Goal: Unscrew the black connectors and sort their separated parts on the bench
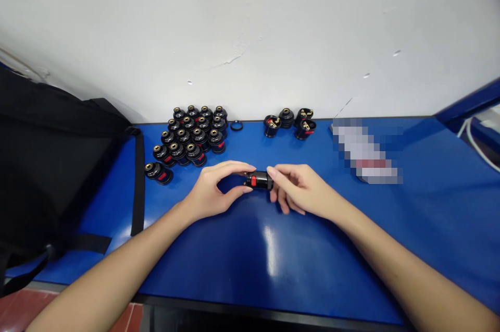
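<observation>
Between my two hands lies a black plug connector (260, 180) on its side, with a red latch and brass contacts at its left end. My left hand (217, 186) pinches that contact end between thumb and fingertips. The thumb and fingers of my right hand (295, 186) close around the other end, with the remaining fingers curled below. Beyond my left hand stand several assembled black connectors (183, 136) in rows, brass-ringed openings upward. Farther right are a few loose parts: black connector bodies (305, 130) with brass contacts showing, and a ribbed black cap (286, 118).
A black ring (236, 125) lies near the wall (250, 35). At the left a black bag (54, 175) with a strap (138, 186) covers part of the blue table (219, 264). A blurred-out object (363, 152) is at the right, and a white cable (478, 147) lies beyond it.
</observation>
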Tool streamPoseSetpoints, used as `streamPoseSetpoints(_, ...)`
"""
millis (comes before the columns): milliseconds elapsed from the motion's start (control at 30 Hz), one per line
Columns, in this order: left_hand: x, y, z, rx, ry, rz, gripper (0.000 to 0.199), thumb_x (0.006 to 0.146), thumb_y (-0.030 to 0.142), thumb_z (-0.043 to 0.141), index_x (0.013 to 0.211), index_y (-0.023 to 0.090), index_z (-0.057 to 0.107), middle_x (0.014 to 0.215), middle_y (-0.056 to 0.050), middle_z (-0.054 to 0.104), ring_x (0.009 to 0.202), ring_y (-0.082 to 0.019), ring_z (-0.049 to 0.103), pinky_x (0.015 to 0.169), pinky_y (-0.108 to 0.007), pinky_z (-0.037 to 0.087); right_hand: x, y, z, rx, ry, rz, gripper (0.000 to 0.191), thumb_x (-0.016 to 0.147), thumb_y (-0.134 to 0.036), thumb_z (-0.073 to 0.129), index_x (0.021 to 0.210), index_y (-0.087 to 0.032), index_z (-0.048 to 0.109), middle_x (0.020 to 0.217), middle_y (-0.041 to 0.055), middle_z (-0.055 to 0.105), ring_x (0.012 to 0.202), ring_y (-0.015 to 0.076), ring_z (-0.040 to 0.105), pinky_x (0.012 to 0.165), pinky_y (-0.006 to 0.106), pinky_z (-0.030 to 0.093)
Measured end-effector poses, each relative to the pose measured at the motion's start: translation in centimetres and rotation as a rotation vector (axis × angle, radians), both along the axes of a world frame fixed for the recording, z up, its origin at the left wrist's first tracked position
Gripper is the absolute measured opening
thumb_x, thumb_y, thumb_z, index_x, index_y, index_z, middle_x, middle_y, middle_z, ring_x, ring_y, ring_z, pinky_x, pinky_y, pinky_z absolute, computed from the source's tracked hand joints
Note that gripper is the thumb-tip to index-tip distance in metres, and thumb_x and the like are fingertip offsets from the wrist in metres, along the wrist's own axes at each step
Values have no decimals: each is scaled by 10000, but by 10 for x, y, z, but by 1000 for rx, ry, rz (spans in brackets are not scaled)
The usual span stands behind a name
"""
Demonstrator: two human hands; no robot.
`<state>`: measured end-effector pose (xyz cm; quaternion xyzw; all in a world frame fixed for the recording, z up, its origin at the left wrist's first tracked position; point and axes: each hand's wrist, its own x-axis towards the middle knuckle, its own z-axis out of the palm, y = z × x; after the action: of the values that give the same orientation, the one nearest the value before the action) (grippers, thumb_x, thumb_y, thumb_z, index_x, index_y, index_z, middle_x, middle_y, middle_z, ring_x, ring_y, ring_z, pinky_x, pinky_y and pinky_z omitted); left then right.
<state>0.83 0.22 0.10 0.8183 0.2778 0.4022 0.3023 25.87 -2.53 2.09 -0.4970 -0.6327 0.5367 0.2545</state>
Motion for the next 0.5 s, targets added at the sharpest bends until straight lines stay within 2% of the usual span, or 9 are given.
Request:
streamPoseSetpoints(67,1,0,0,1,2,8,334,910,225,818,1234,188,744,1194,-100,807,1088,-211,783,1009,-331,626,-2,0,0,-114,-19,-14,688,1061,-724,339,783,-170,638,510,31,636,291,88,452,291,226,353)
streamPoseSetpoints(100,1,0,0,-11,1,20,332,910,228,817,1232,187,746,1183,-98,808,1064,-206,787,990,-324,632,-2,1,-1,-85,-16,-29,663,1051,-723,383,840,-161,663,558,38,663,316,99,498,302,232,386)
streamPoseSetpoints(133,1,0,0,-26,-3,33,330,911,231,816,1230,187,747,1169,-94,810,1034,-200,790,968,-316,637,0,2,-1,1,-2,-41,587,1025,-703,496,954,-153,689,671,58,716,407,126,602,357,242,475)
streamPoseSetpoints(200,1,0,0,-56,-14,57,324,912,235,811,1226,186,748,1137,-87,814,986,-191,791,943,-310,642,6,3,-2,267,33,-27,504,923,-578,754,1206,-168,677,1027,114,766,788,201,777,644,295,661)
streamPoseSetpoints(267,1,0,0,-71,-24,71,316,912,239,808,1219,186,750,1106,-79,817,957,-185,791,932,-309,644,11,5,-2,472,57,20,535,866,-441,851,1302,-200,654,1283,131,696,1107,242,749,948,354,658)
streamPoseSetpoints(300,1,0,0,-70,-26,74,313,913,240,807,1216,187,752,1099,-79,819,951,-185,791,928,-311,645,13,5,-2,503,58,38,496,878,-412,841,1290,-203,662,1303,128,685,1128,239,741,1000,365,641)
streamPoseSetpoints(367,1,-1,0,-48,-25,65,312,916,237,803,1220,187,753,1121,-88,819,971,-195,795,933,-323,648,13,5,-1,427,54,37,397,934,-420,781,1241,-193,669,1149,107,742,955,205,773,911,346,663)
streamPoseSetpoints(433,1,-1,0,-14,-18,37,324,915,229,804,1232,190,750,1167,-102,814,1029,-212,795,958,-341,648,9,3,1,237,50,23,365,987,-512,696,1115,-171,679,898,77,776,705,170,753,718,305,660)
streamPoseSetpoints(500,1,-1,0,11,-10,12,342,909,223,811,1244,191,748,1198,-110,807,1077,-225,790,983,-355,646,4,2,3,17,38,20,513,1039,-638,536,894,-164,667,668,56,734,477,137,660,506,265,577)
